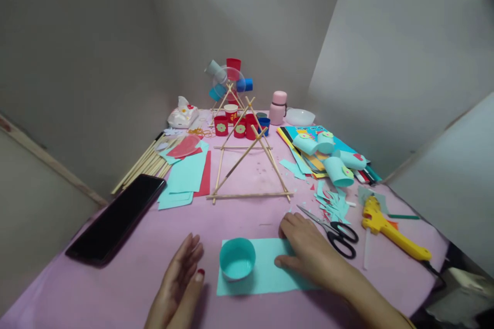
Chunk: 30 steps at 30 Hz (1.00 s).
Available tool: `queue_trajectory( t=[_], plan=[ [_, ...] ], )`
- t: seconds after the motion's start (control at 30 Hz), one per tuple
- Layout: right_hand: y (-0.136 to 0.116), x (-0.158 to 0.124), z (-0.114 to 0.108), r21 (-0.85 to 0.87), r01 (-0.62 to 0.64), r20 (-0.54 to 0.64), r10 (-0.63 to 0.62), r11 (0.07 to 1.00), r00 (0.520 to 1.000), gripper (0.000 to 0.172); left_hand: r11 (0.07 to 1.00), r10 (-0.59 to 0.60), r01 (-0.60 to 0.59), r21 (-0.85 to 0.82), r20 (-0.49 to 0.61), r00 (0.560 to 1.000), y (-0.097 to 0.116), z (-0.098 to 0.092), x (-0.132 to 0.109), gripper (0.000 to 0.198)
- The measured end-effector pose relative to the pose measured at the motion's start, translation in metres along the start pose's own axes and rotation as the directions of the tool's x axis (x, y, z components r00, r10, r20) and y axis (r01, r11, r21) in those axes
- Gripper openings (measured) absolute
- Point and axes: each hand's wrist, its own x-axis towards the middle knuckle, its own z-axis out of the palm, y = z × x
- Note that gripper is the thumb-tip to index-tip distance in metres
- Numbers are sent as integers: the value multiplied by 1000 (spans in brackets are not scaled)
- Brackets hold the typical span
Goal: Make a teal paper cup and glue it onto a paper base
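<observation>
Left hand [181, 280] rests flat on the pink table [116, 288], fingers loosely spread, holding nothing. Right hand [309, 252] presses a teal paper sheet [266, 272], fingers flat; a teal paper cup [237, 258] stands on it between both hands.

teal cup [237, 258], teal paper [266, 267]; pink table [116, 288]

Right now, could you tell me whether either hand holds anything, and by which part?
Nothing is held. The right hand lies flat on the teal paper sheet; the left hand rests open beside the teal paper cup, apart from it.
</observation>
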Motion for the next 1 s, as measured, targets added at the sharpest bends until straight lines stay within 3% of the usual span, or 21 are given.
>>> queue_trajectory(
  t=[0.13,0.3,0.53,0.67,0.73,0.87,1.0],
  plan=[
    [9,-3,3,108,21,17,-23,994,1000,6,999,-1,0,38,23,1000,7,-8,20,56],
    [16,-5,-4,240,67,56,-82,969,995,10,991,-124,105,88,246,961,24,-2,49,50],
    [16,7,-25,255,115,50,-132,960,990,11,976,-217,183,117,536,816,45,15,73,30],
    [10,15,-32,240,141,32,-153,961,988,13,967,-246,221,130,713,656,45,20,86,33],
    [8,20,-31,231,151,25,-161,961,987,15,962,-253,237,133,757,603,43,23,91,36],
    [6,26,-28,249,159,17,-168,955,986,16,950,-276,287,124,762,586,40,26,96,37],
    [11,27,-27,388,99,22,-117,916,993,13,930,-311,359,81,695,648,42,19,92,36]
  ],
)
